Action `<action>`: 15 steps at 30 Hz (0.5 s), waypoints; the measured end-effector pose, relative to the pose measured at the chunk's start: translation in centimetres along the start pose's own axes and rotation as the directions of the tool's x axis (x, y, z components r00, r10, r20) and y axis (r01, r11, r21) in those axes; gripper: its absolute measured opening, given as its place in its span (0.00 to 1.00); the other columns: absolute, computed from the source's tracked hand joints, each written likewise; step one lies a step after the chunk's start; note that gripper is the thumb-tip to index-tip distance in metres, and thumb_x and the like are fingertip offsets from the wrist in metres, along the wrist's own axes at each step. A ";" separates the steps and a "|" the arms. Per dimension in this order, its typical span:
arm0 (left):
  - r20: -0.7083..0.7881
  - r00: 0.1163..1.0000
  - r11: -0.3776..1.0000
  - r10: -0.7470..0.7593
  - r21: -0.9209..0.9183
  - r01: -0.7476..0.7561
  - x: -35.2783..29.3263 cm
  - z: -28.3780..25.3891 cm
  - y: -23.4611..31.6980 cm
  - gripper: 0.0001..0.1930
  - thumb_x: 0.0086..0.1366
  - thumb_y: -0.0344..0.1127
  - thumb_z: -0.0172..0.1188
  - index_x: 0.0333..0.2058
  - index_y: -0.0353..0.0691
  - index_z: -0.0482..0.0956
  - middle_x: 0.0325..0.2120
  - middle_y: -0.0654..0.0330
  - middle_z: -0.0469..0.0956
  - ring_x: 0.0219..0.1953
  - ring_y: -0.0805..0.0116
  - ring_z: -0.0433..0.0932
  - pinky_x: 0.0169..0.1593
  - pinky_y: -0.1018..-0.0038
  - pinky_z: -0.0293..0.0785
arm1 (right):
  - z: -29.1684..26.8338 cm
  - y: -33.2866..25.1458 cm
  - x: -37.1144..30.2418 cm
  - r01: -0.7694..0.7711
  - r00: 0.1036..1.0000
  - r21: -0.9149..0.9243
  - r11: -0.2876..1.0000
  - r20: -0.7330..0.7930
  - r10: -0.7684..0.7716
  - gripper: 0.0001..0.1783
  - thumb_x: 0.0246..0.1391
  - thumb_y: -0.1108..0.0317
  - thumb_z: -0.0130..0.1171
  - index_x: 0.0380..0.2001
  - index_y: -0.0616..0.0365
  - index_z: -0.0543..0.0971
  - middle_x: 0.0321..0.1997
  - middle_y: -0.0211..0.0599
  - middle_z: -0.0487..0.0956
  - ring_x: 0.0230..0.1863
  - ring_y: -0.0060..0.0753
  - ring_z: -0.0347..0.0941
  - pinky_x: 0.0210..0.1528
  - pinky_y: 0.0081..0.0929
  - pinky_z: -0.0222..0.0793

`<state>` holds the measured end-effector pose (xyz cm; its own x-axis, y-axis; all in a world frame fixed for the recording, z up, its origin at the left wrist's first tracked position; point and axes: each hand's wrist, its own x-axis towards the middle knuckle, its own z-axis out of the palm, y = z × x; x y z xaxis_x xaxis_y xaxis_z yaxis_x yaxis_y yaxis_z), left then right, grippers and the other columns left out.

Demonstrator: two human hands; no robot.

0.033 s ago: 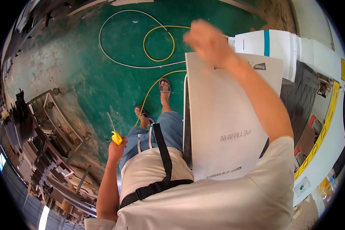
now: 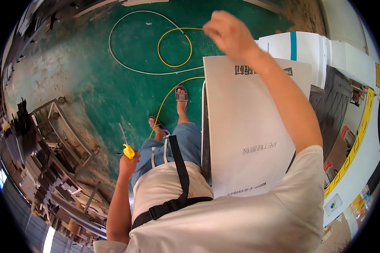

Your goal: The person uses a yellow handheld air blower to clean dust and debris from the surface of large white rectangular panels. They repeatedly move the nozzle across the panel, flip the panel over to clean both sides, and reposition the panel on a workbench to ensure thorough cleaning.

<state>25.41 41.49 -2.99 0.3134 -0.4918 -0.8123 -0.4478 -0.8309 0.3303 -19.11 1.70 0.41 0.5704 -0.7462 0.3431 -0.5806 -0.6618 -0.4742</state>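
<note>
Yellow-handled tool (image 2: 129,152) sits left of centre, clamped in your left hand (image 2: 128,163). Your right hand (image 2: 230,37) is up top, around the pale board's (image 2: 245,114) upper edge; can't tell if it's pinching anything.

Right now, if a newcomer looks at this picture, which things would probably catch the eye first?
Probably the large pale board to the person's right, with the right hand raised near its far end. Next, the bright yellow tool in the left hand, its thin metal rod pointing away. Farther off, a whitish hose and a yellow hose loop across the green floor.
</note>
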 end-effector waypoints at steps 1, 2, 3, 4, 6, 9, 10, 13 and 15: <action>0.008 1.000 1.000 0.007 0.014 -0.007 0.1 -0.1 0.3 0.14 0.65 0.38 0.65 0.44 0.35 0.82 0.31 0.60 0.85 0.30 0.71 0.83 0.38 0.73 0.79 | 0.3 1.2 0.5 -0.062 0.998 -0.006 0.998 -0.025 0.062 0.06 0.59 0.68 0.59 0.32 0.58 0.82 0.34 0.37 0.75 0.41 0.44 0.74 0.42 0.39 0.73; -0.016 1.000 1.000 0.016 0.002 -0.016 0.2 -0.2 0.3 0.14 0.65 0.38 0.65 0.44 0.35 0.82 0.31 0.60 0.85 0.30 0.71 0.83 0.38 0.73 0.79 | 0.0 0.9 0.8 -0.065 0.998 0.003 0.998 -0.005 0.065 0.06 0.58 0.68 0.60 0.32 0.58 0.82 0.34 0.37 0.75 0.41 0.44 0.74 0.42 0.39 0.73; -0.038 0.999 1.000 0.015 -0.010 -0.015 -0.3 0.0 0.1 0.14 0.65 0.38 0.65 0.44 0.35 0.82 0.31 0.60 0.85 0.30 0.71 0.84 0.38 0.73 0.79 | -0.5 0.2 0.4 -0.070 0.997 0.018 0.997 0.023 0.069 0.05 0.58 0.69 0.61 0.32 0.58 0.82 0.34 0.36 0.75 0.40 0.44 0.74 0.41 0.39 0.73; -0.059 0.998 1.000 0.013 -0.022 -0.015 -0.7 0.1 -0.2 0.14 0.65 0.38 0.65 0.44 0.35 0.82 0.31 0.60 0.85 0.30 0.71 0.84 0.38 0.73 0.79 | -1.0 -0.6 0.0 -0.075 0.996 0.033 0.997 0.051 0.073 0.05 0.58 0.69 0.61 0.32 0.58 0.82 0.33 0.36 0.75 0.40 0.43 0.74 0.41 0.39 0.73; -0.048 0.999 0.997 -0.003 -0.074 -0.001 -0.7 0.4 -0.7 0.14 0.65 0.38 0.64 0.44 0.35 0.82 0.31 0.60 0.85 0.30 0.71 0.84 0.38 0.73 0.79 | -1.3 -2.3 -1.6 -0.053 0.996 0.093 0.994 0.071 0.046 0.03 0.55 0.71 0.64 0.32 0.58 0.82 0.33 0.35 0.75 0.40 0.42 0.74 0.40 0.38 0.73; -0.026 0.999 0.995 -0.030 -0.099 0.028 -0.2 1.2 -2.7 0.14 0.65 0.38 0.64 0.44 0.35 0.82 0.31 0.60 0.85 0.30 0.71 0.84 0.38 0.73 0.79 | -1.1 -4.4 -3.0 -0.002 0.995 0.134 0.991 0.097 -0.011 0.05 0.50 0.75 0.67 0.32 0.58 0.82 0.32 0.34 0.74 0.39 0.39 0.73 0.39 0.36 0.74; -0.013 0.999 0.995 -0.041 -0.093 0.040 0.0 1.4 -3.7 0.14 0.65 0.38 0.64 0.44 0.35 0.82 0.31 0.60 0.85 0.30 0.72 0.84 0.38 0.73 0.79 | -1.1 -4.6 -2.9 0.014 0.996 0.127 0.992 0.088 -0.026 0.05 0.49 0.75 0.66 0.32 0.58 0.82 0.32 0.34 0.74 0.39 0.40 0.73 0.39 0.37 0.74; 0.039 0.997 0.998 -0.066 0.023 0.066 -0.8 1.4 -2.5 0.14 0.65 0.35 0.62 0.45 0.33 0.82 0.32 0.60 0.84 0.30 0.71 0.82 0.39 0.73 0.79 | -0.3 -5.5 -4.5 0.051 0.992 0.126 0.991 0.110 -0.065 0.05 0.50 0.75 0.65 0.33 0.59 0.82 0.32 0.36 0.73 0.38 0.43 0.73 0.38 0.38 0.72; 0.020 0.999 0.999 -0.038 0.010 0.038 -0.9 1.3 -2.0 0.14 0.65 0.36 0.62 0.45 0.34 0.82 0.32 0.60 0.85 0.30 0.71 0.82 0.39 0.73 0.79 | -0.2 -6.9 -7.4 0.098 0.977 0.127 0.987 0.177 -0.120 0.05 0.52 0.75 0.65 0.34 0.59 0.83 0.32 0.38 0.73 0.36 0.44 0.72 0.36 0.38 0.70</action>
<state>25.00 43.93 -3.57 0.3137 -0.4542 -0.8338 -0.4439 -0.8465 0.2941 -19.50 11.78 1.31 0.7293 -0.6374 0.2486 -0.4436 -0.7172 -0.5374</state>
